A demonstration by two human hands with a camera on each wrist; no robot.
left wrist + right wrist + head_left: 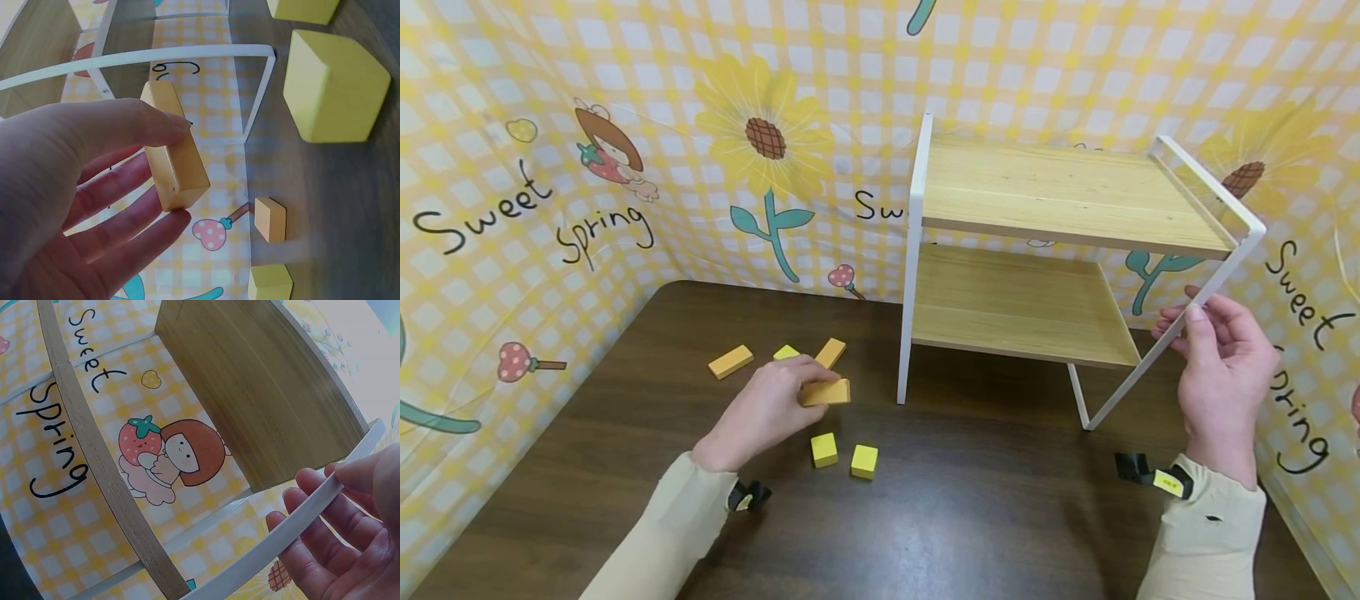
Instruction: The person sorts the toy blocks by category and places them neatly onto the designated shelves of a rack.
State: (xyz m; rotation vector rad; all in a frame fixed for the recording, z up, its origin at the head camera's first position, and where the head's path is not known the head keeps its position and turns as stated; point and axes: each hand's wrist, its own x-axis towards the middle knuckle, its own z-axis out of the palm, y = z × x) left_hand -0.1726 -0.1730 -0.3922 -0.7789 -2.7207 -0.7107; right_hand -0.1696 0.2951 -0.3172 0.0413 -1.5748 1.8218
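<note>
My left hand (769, 408) pinches an orange wooden block (826, 392) between thumb and fingers above the table. In the left wrist view the same block (175, 150) is under the thumb, with the fingertips behind and below it. On the right, my right hand (1225, 358) holds the white side frame (1187, 321) of a two-tier shelf (1067, 196). The right wrist view has the thumb on one side of the white bar (269, 547) and the fingers curled round the other. Both wooden boards of the shelf carry nothing that I can see.
Two yellow cubes (823, 450) lie in front of the left hand. Beyond it are an orange block (730, 362), another orange block (830, 353) and a partly hidden yellow piece (786, 352). A yellow checked cloth (685, 225) hangs behind the dark table (970, 517).
</note>
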